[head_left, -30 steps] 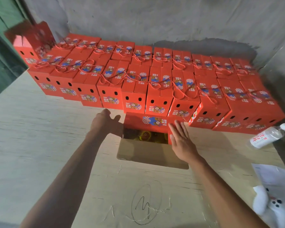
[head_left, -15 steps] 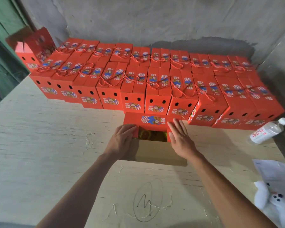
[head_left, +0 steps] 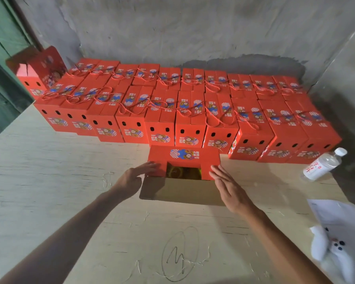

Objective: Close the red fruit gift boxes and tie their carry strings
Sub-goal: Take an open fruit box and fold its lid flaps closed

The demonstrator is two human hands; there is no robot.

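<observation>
One red fruit gift box [head_left: 183, 155] stands open at the table's middle, in front of the rows. Its far flap is folded down; the near brown flap [head_left: 182, 191] lies open toward me, and yellow fruit [head_left: 182, 173] shows through the gap. My left hand [head_left: 134, 177] presses the left side flap down with straight fingers. My right hand [head_left: 226, 185] lies flat with its fingers on the right side flap. Behind it stand two rows of closed red boxes [head_left: 191, 121] with red carry strings tied across their tops.
An open red box [head_left: 36, 72] stands at the far left end. A plastic water bottle [head_left: 322, 163] lies at the right. White paper and a white cloth [head_left: 340, 238] sit at the near right. Grey walls close the back and right. The table top [head_left: 59, 181] is pale wood.
My left hand moved from the box's left outside onto the left side flap and pressed it inward. The right hand stayed on the right flap.
</observation>
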